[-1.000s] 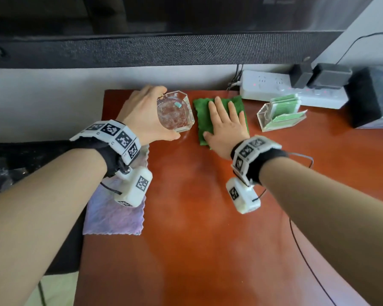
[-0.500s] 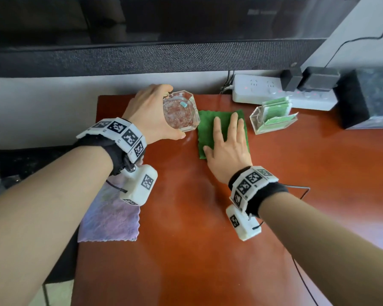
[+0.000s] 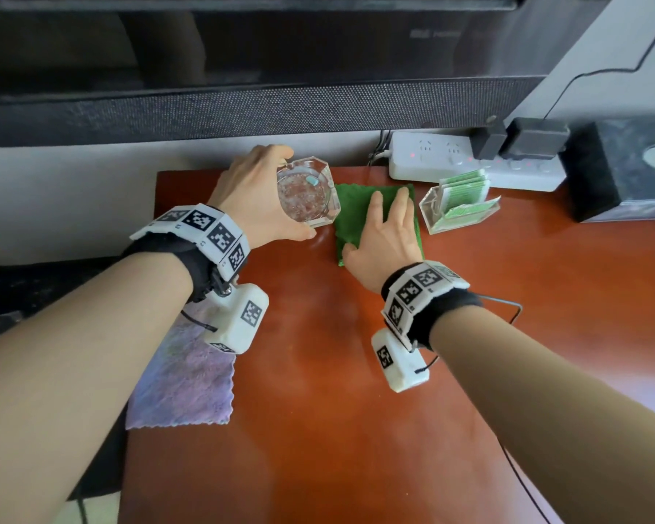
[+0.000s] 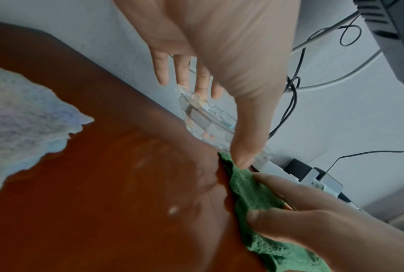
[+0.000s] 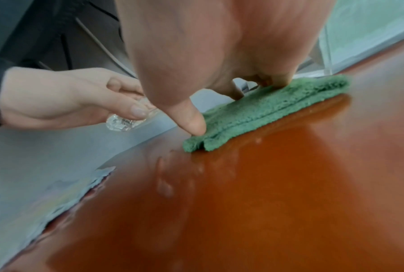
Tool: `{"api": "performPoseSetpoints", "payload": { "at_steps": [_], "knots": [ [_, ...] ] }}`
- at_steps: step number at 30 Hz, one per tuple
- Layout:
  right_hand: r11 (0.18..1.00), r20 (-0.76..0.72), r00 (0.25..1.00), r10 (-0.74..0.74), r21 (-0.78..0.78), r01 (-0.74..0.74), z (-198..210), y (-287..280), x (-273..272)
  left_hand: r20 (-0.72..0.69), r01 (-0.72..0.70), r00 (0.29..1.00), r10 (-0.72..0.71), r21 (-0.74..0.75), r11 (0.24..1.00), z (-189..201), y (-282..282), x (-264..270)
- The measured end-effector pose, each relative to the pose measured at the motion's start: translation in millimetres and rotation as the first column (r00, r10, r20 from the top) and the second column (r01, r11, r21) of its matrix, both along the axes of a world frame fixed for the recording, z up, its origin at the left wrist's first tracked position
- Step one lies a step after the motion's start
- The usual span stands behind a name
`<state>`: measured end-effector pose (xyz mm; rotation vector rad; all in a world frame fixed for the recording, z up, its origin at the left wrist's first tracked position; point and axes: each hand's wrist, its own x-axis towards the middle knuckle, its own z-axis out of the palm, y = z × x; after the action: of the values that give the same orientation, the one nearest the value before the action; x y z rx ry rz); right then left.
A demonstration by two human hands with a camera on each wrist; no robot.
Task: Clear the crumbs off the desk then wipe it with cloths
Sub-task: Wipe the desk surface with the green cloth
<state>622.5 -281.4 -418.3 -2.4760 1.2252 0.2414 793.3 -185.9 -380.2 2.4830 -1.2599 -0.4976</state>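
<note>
My left hand (image 3: 260, 191) grips a clear glass ashtray (image 3: 306, 192) with reddish crumbs and a small teal bit inside. In the right wrist view the ashtray (image 5: 124, 122) is held just off the desk near its back left. My right hand (image 3: 384, 228) presses flat, fingers straight, on a folded green cloth (image 3: 350, 209) right beside the ashtray. The green cloth (image 5: 266, 108) lies flat on the red-brown desk (image 3: 318, 391). A purple cloth (image 3: 190, 380) lies at the desk's left edge, under my left forearm.
A clear holder of green packets (image 3: 458, 202) stands just right of the green cloth. Behind it a white power strip (image 3: 450, 160) with black plugs, then a black box (image 3: 621, 168). A dark speaker bar (image 3: 243, 107) runs along the wall. A thin cable (image 3: 507, 308) trails from my right wrist.
My right hand slid the green cloth a little towards me, then back towards the rear edge. My left hand kept hold of the ashtray in about the same place.
</note>
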Motion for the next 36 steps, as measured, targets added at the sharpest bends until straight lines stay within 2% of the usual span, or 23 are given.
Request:
{"api": "performPoseSetpoints", "payload": {
  "at_steps": [6, 9, 12, 14, 17, 21, 30, 33, 36],
  "knots": [
    [0.994, -0.001, 0.997, -0.081, 0.070, 0.080, 9, -4, 16, -0.009, 0.005, 1.000, -0.005, -0.008, 1.000, 0, -1, 0],
    [0.999, 0.003, 1.000, 0.006, 0.050, -0.006, 6, 5, 21, -0.005, -0.001, 1.000, 0.001, -0.014, 1.000, 1, 0, 1],
    [0.987, 0.021, 0.992, 0.127, 0.094, -0.129, 1, 15, 23, 0.009, 0.002, 1.000, -0.002, -0.005, 1.000, 4, 0, 2],
    [0.984, 0.052, 0.988, 0.147, 0.097, -0.151, 0, 15, 21, 0.018, 0.004, 1.000, -0.004, -0.007, 1.000, 6, -1, 3],
    [0.996, 0.068, 0.995, 0.078, 0.040, -0.081, -2, 8, 11, 0.017, 0.004, 1.000, -0.004, -0.004, 1.000, 7, 0, 4],
    [0.999, 0.015, 0.999, -0.045, 0.030, 0.045, 2, -3, 2, 0.006, -0.001, 1.000, 0.001, -0.006, 1.000, 5, 0, 2],
    [0.963, 0.014, 0.965, -0.261, 0.075, 0.259, 5, -10, 26, -0.015, -0.001, 1.000, 0.001, 0.002, 1.000, 0, 1, -4],
    [0.955, 0.021, 0.957, -0.290, 0.074, 0.288, 8, -11, 30, -0.014, -0.007, 1.000, 0.007, -0.001, 1.000, -1, 2, -3],
    [0.973, -0.018, 0.975, -0.223, 0.060, 0.224, 9, -10, 27, -0.016, -0.012, 1.000, 0.012, -0.001, 1.000, -1, 3, -2]
  ]
}}
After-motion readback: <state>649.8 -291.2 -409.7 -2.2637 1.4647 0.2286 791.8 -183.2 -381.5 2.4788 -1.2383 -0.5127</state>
